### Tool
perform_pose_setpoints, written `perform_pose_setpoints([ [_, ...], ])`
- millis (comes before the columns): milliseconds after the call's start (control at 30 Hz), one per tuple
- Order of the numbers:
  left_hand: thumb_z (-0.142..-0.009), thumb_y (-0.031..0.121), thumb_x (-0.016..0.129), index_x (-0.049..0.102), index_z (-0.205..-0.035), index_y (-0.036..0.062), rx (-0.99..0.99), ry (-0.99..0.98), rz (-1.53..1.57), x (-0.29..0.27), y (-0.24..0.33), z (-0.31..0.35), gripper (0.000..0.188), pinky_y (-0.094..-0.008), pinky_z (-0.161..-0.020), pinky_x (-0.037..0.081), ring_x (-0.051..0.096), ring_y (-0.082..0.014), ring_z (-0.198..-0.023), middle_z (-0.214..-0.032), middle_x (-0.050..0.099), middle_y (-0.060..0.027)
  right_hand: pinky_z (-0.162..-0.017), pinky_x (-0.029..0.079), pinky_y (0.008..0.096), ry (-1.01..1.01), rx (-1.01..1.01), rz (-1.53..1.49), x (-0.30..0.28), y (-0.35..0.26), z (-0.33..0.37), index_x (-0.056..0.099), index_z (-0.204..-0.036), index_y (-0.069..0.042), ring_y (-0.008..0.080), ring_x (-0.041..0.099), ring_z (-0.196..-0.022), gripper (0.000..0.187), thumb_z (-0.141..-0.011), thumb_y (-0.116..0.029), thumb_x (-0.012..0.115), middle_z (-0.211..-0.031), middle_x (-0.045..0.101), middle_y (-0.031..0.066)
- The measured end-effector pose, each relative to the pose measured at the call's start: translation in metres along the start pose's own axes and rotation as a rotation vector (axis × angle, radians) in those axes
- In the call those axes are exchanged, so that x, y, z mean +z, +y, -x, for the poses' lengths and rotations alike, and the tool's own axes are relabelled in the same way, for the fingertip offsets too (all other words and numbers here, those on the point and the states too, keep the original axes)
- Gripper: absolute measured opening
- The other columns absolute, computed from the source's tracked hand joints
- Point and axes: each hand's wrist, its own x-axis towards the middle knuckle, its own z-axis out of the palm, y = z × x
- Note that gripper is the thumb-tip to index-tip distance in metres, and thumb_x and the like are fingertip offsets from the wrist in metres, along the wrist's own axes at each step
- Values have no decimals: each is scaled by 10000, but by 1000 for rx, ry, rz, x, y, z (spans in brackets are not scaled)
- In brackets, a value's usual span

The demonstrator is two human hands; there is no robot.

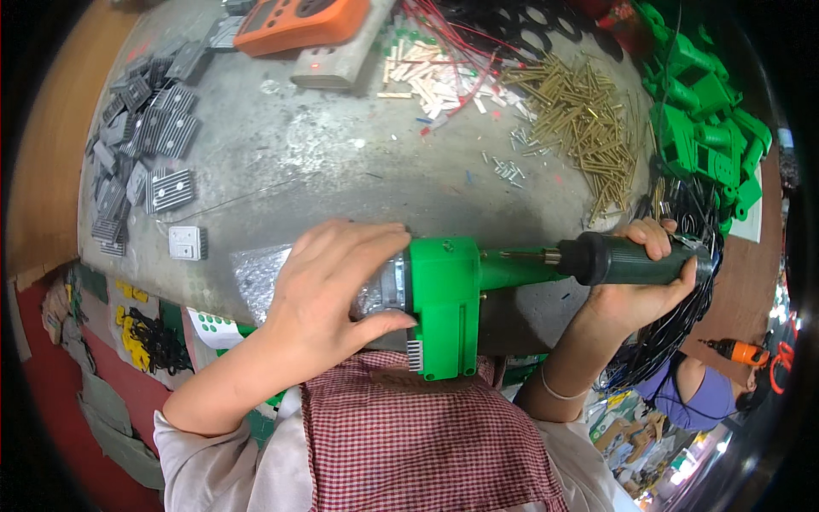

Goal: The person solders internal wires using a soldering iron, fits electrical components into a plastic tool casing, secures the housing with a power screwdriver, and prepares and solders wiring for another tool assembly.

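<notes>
While the green housing [445, 311] is held near the view's centre, its plastic-covered left end [380, 292] is clasped by the left hand [331, 275]. Apart from that hand, toward three o'clock, the dark power screwdriver [630, 259] is gripped by the right hand [641, 299], its bit [522, 254] aimed at nine o'clock; whether contact is made cannot be told. From the housing, brass-coloured screws [589, 128] are heaped at one o'clock, grey finned blocks [153, 128] at ten.

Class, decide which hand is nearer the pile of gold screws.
Right: the right hand is below the gold screws in view; the left hand is farther off, down to their left.
</notes>
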Motion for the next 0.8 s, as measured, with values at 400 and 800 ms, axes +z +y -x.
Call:
perform_pose_setpoints([
  [400,-692,362,793,636,-1148,-13,60,56,-38,4,-6,5,610,-418,-850,483,652,-317,-995,-1168,665,-154,-792,455,345,47,-13,60,0,20,4,511,-1063,-22,133,484,-747,404,-902,-388,566,-811,451,11],
  [800,-695,385,802,661,-1103,-62,123,85,5,10,-13,2,621,-387,-814,520,689,-319,-944,-1126,691,-198,-742,452,306,112,49,62,-2,16,-5,480,-1014,-42,106,506,-684,364,-857,-332,636,-773,471,-18],
])
